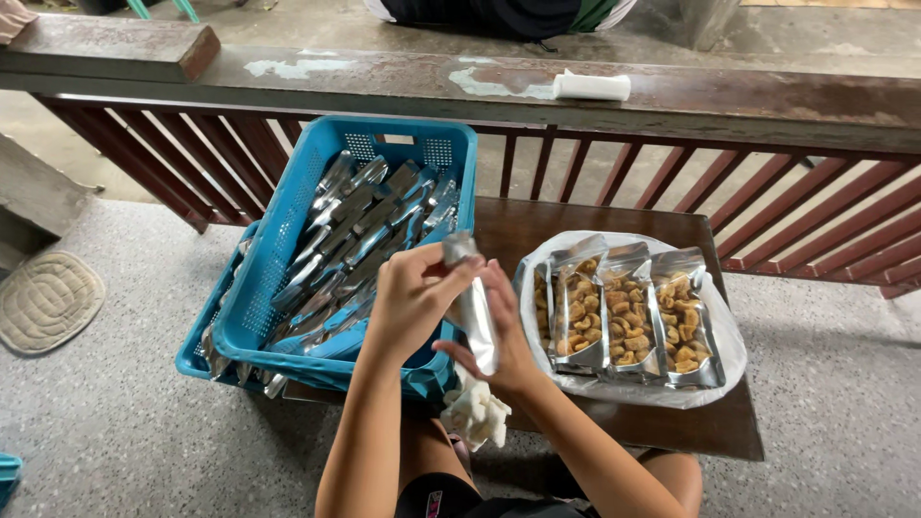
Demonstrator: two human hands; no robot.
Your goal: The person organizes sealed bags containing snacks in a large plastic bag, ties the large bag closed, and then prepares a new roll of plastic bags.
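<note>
Holding a silver foil pouch (470, 307) upright between them, both hands work above the near edge of the worktop (595, 216), just in front of the blue crate (278, 240). The left hand (413, 297) closes around the pouch's upper part, fingers curled over its top; the right hand (504, 331) cups the lower part from behind, fingers pressed to the foil. Whether this pouch has anything in it I cannot tell.

As a judgement, the work looks partway through: four filled pouches (624, 307) of golden-brown snack pieces lie side by side on a clear plastic sheet (729, 350) at the right side of the worktop, while the crate at the left edge holds many flat silver pouches, seemingly not yet dealt with. A pale crumpled bundle (475, 412) hangs just below the hands at the near edge. A white cylinder (592, 86) rests on the railing (767, 101) beyond the worktop.
</note>
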